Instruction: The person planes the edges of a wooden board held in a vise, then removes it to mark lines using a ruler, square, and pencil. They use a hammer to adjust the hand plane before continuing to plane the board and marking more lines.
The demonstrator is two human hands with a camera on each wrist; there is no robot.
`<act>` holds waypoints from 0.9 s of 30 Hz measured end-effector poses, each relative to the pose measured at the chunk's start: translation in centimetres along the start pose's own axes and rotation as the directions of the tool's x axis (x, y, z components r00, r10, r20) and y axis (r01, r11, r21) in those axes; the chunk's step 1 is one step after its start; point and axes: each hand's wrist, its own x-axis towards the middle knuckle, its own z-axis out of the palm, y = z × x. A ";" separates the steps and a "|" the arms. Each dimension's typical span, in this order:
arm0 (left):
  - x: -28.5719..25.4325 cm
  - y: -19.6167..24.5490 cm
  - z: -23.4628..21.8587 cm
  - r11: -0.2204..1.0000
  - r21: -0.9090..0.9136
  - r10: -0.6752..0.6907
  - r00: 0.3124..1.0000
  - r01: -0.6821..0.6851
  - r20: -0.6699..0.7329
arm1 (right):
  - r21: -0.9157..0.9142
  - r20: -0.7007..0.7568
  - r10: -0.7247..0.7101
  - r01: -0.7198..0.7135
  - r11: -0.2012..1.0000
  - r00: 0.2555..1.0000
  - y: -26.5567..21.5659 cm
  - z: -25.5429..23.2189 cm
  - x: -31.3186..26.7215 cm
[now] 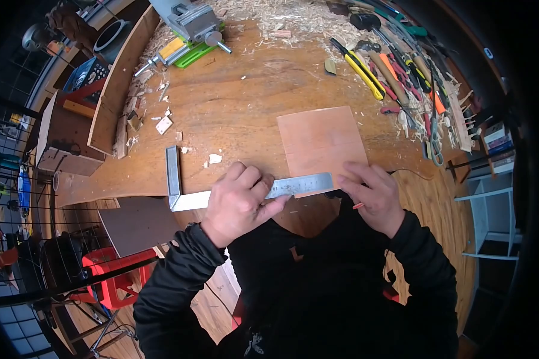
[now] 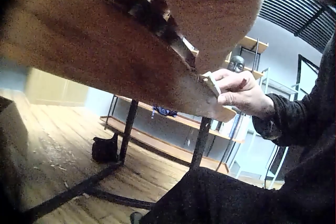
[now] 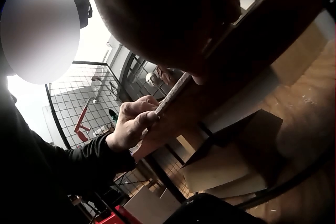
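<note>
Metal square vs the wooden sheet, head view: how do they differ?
Colour: the metal square is silvery with a dark stock; the wooden sheet is reddish-brown.
Shape: the square is L-shaped, the sheet a broad, roughly rectangular panel.
Pose: the square's blade end lies on top of the sheet; the sheet is underneath.
Shared: both are at the near edge of the table.

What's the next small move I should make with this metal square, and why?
I'd probably slide the metal square rightward until its thick arm meets the left edge of the brown sheet. Your left hand grips the blade, which overlaps the sheet's near end, but the thick arm sits apart from the sheet, so that edge likely isn't guiding it yet.
</note>
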 end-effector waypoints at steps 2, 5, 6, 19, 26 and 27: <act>0.1 0.3 0.3 1.000 0.017 -0.012 1.000 0.012 -0.014 | 0.000 -0.010 -0.001 0.001 1.000 1.000 0.0 0.0 0.0; 0.1 0.4 0.4 1.000 0.024 -0.007 1.000 0.007 -0.016 | 0.006 -0.026 -0.006 0.006 1.000 1.000 0.1 0.1 -0.2; 0.1 0.4 0.4 1.000 0.025 -0.007 1.000 0.008 -0.013 | 0.010 -0.035 -0.013 0.014 1.000 0.999 0.2 0.2 -0.2; 0.0 1.6 0.8 0.998 0.049 -0.034 0.998 0.036 -0.045 | 0.007 -0.054 -0.061 0.061 0.998 0.997 1.3 -0.1 -0.4; -0.1 1.5 1.0 0.998 0.051 -0.034 0.998 0.036 -0.044 | 0.089 -0.067 0.007 -0.001 0.996 0.998 0.6 -1.5 -0.2; -0.1 1.5 1.0 0.998 0.050 -0.035 0.998 0.037 -0.043 | 0.104 -0.113 0.036 -0.024 0.994 0.993 0.5 -2.0 -0.2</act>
